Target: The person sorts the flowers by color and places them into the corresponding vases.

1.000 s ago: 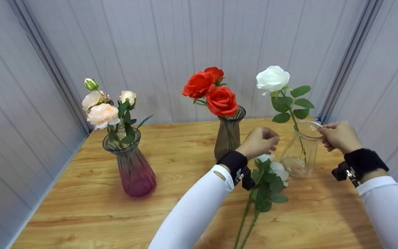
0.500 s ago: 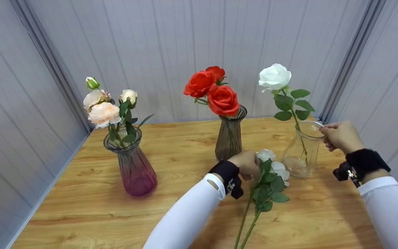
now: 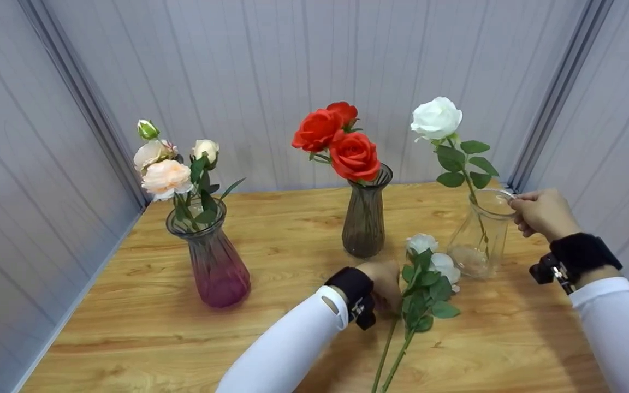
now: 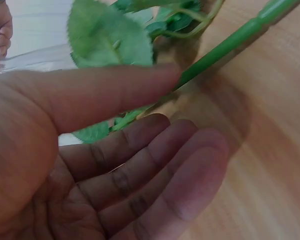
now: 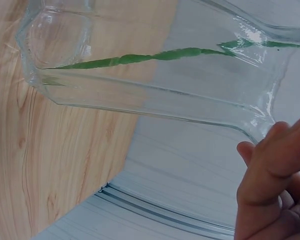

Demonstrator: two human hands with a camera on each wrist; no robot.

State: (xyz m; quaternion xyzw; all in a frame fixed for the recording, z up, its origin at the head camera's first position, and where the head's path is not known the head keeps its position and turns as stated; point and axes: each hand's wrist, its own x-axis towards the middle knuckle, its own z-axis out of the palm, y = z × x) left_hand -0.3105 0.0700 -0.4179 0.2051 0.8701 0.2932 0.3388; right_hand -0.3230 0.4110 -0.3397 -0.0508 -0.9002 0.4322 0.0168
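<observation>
My right hand (image 3: 546, 213) pinches the rim of a clear glass vase (image 3: 470, 254), which stands on the table at the right. One white rose (image 3: 437, 118) stands in this vase, its green stem (image 5: 155, 55) showing through the glass. My left hand (image 3: 383, 281) is low over the table beside two white roses (image 3: 444, 268) lying with leaves and long stems toward me. In the left wrist view, thumb and fingers (image 4: 190, 185) are apart, and a green stem (image 4: 225, 47) passes by the thumb tip; whether the thumb touches it I cannot tell.
A grey vase (image 3: 363, 224) with red roses (image 3: 354, 157) stands at the middle back. To the left is a grey-to-pink vase (image 3: 219, 273) holding peach and cream flowers (image 3: 167, 179). Pale panel walls (image 3: 260, 82) enclose the wooden table (image 3: 145, 327).
My left hand has come down and toward me, from beside the clear vase to the stems of the lying white roses. The right hand keeps its hold on the vase rim.
</observation>
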